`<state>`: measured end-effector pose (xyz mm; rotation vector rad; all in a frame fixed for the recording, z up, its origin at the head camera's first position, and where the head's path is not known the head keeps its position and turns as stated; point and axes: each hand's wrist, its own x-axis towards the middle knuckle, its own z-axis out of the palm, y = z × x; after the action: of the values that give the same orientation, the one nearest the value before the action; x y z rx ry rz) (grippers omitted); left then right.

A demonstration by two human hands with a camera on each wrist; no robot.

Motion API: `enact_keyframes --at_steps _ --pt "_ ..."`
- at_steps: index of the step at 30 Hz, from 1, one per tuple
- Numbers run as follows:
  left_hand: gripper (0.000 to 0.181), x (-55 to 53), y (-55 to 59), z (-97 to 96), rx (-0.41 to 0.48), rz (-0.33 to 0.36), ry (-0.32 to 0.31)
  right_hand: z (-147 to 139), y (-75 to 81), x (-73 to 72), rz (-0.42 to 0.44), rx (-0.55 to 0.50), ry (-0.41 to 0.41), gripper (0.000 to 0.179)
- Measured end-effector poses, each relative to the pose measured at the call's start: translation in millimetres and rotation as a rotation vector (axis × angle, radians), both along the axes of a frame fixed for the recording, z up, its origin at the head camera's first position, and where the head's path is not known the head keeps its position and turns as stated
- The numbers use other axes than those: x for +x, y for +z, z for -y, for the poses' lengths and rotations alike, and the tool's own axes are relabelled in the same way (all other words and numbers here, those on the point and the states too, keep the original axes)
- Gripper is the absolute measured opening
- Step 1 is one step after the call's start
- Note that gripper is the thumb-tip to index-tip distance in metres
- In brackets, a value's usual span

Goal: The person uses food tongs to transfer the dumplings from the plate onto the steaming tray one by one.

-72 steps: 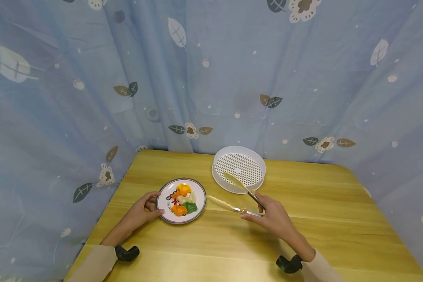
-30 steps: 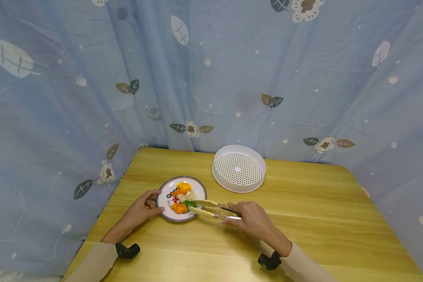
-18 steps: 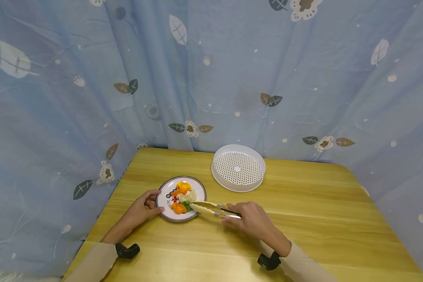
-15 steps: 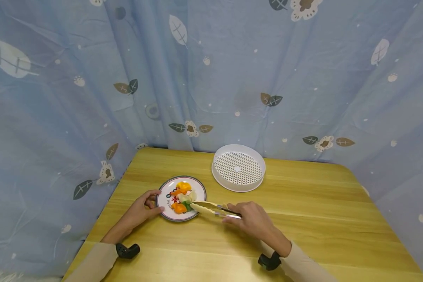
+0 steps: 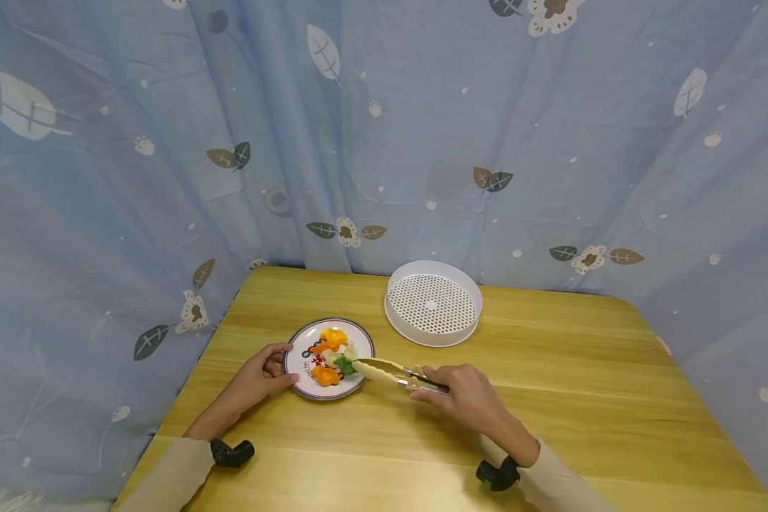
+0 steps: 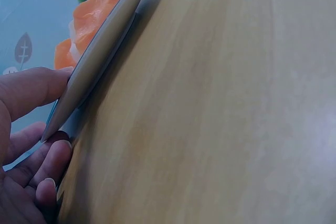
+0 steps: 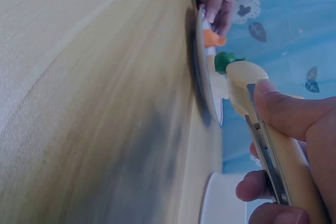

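Note:
In the head view, my left hand (image 5: 256,382) holds the near-left rim of a white plate (image 5: 299,364); the left wrist view shows the thumb at the rim and fingers under it. Several coloured dumplings lie on the plate: a yellow one (image 5: 334,337), an orange one (image 5: 324,375) and pale ones. My right hand (image 5: 472,404) grips tongs (image 5: 379,372) with cream scalloped heads, thumb on one arm and fingers round the other. The tongs are squeezed together, their tips at a green dumpling (image 5: 345,365) at the plate's right side. The tips partly cover that dumpling.
A round white steamer basket (image 5: 432,304) with a perforated base stands behind and right of the plate, near the table's back edge. The wooden table (image 5: 582,398) is bordered by a blue patterned curtain (image 5: 422,142) at the back and sides.
My right hand has brought the tongs from beside the steamer basket leftward to the plate. Their arms have closed at the green dumpling, which has since shifted slightly. My left hand has stayed put.

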<state>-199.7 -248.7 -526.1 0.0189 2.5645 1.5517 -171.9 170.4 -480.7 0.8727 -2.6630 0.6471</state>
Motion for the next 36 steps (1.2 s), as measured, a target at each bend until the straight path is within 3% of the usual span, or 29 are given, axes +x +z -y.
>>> enact_keyframes --at_steps 9,19,30,36 --pt "0.066 -0.5 1.0 -0.6 -0.007 0.001 0.002 -6 4.5 -3.6 -0.019 -0.026 -0.029 0.052" --pt "0.066 -0.3 2.5 -0.7 -0.015 0.003 0.007 -21 19.6 -12.8 0.002 -0.064 -0.092 0.053" --pt "0.066 0.6 1.8 0.5 0.000 -0.008 -0.006 -44 28.6 -27.6 -0.072 -0.116 -0.118 0.048" --pt "0.065 1.3 1.4 1.0 -0.007 -0.021 -0.013 -56 30.3 -35.7 -0.036 -0.106 -0.177 0.050"
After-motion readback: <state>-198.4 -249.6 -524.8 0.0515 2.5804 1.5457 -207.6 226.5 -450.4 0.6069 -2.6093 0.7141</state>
